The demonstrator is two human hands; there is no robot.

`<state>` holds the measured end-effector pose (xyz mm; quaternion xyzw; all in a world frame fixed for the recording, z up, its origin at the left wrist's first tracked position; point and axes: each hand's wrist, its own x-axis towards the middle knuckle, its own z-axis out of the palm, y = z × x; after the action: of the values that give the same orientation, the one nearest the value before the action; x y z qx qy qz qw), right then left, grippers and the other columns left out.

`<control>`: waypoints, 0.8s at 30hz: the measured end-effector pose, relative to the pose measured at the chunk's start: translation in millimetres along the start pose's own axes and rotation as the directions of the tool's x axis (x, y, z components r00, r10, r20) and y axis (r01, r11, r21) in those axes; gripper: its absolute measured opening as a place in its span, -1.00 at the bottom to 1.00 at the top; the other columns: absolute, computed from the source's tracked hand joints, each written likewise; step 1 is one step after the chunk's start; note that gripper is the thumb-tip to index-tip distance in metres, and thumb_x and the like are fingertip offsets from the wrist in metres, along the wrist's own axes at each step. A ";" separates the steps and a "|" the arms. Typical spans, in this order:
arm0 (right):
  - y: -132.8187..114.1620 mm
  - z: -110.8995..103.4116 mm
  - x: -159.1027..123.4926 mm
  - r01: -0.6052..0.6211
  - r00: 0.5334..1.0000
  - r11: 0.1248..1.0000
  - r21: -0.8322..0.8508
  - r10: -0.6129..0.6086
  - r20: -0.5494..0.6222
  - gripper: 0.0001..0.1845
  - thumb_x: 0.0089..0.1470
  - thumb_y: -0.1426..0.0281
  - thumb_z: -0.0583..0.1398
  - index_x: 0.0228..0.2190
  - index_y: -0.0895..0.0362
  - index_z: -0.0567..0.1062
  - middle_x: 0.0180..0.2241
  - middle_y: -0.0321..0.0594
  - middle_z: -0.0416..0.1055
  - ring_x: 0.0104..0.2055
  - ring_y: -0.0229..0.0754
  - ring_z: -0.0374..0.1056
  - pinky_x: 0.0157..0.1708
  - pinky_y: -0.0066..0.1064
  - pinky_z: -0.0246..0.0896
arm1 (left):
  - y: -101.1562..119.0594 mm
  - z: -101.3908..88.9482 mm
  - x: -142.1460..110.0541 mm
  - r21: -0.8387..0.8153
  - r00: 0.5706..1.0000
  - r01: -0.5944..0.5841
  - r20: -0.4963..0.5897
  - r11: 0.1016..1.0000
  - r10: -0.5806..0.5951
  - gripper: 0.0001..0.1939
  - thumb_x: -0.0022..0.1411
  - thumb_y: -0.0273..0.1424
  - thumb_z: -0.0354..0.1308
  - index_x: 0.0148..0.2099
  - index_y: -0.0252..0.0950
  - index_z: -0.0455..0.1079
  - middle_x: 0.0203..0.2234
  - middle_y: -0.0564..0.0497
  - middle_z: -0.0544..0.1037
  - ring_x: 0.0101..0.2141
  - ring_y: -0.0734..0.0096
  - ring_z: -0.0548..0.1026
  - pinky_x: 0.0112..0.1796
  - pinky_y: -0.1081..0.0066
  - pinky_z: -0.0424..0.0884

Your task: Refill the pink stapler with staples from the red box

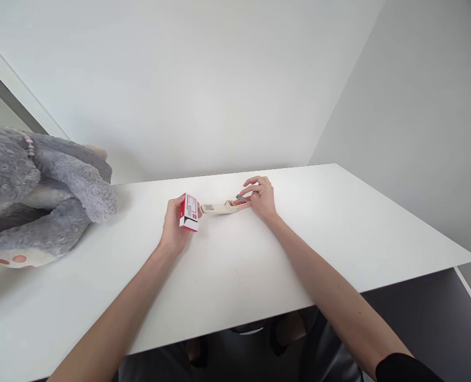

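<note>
In my left hand is a small red and white box, held upright with its lower end flap open. A cream and pink stapler lies opened out on the table between my hands, its cream part with a printed square code pointing left. My right hand is at the stapler's pink end, thumb and index finger closed on a short silver strip of staples just over the stapler's channel. Whether the strip touches the channel is too small to tell.
A large grey plush toy sits on the left part of the white table. A white wall stands behind the table, and a grey wall is on the right. The table's front edge runs above my legs.
</note>
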<state>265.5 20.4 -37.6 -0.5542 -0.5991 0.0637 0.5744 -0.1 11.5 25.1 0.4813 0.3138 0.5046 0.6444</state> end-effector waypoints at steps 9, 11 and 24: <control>-3.8 -0.1 0.8 -0.009 0.999 1.000 0.009 0.009 -0.032 -0.47 -0.14 0.69 -0.03 -0.62 -0.01 0.63 -0.16 -0.22 0.54 0.00 -0.05 0.31 0.15 0.03 0.28 | 1.9 2.4 -1.1 -0.005 1.000 0.019 -0.008 1.000 -0.019 -0.67 0.29 -0.17 0.13 -0.45 -0.24 0.41 -0.47 0.00 0.42 -0.44 0.40 0.41 -0.31 0.39 0.44; -3.6 -0.2 1.2 -0.009 0.999 1.000 0.019 0.009 -0.035 -0.48 -0.14 0.69 -0.03 -0.63 -0.01 0.62 -0.16 -0.22 0.54 0.00 -0.05 0.31 0.15 0.03 0.30 | 1.7 2.3 -1.0 -0.005 1.000 0.016 -0.009 1.000 -0.016 -0.68 0.28 -0.17 0.14 -0.45 -0.24 0.41 -0.47 0.00 0.43 -0.44 0.40 0.41 -0.32 0.39 0.44; -3.5 -1.3 0.1 -0.057 0.992 0.973 0.226 0.030 0.121 -0.52 -0.07 0.58 0.00 -0.50 0.00 0.69 -0.08 -0.11 0.52 0.10 0.01 0.28 -0.31 -0.15 0.63 | 1.4 2.7 0.4 -0.008 1.000 0.001 -0.011 1.000 -0.001 -0.68 0.27 -0.17 0.14 -0.46 -0.24 0.40 -0.48 0.01 0.42 -0.47 0.42 0.38 -0.41 0.40 0.37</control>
<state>264.4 18.4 -34.6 -0.4926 -0.6080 0.1770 0.5969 2.0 11.1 27.3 0.4757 0.3156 0.5081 0.6450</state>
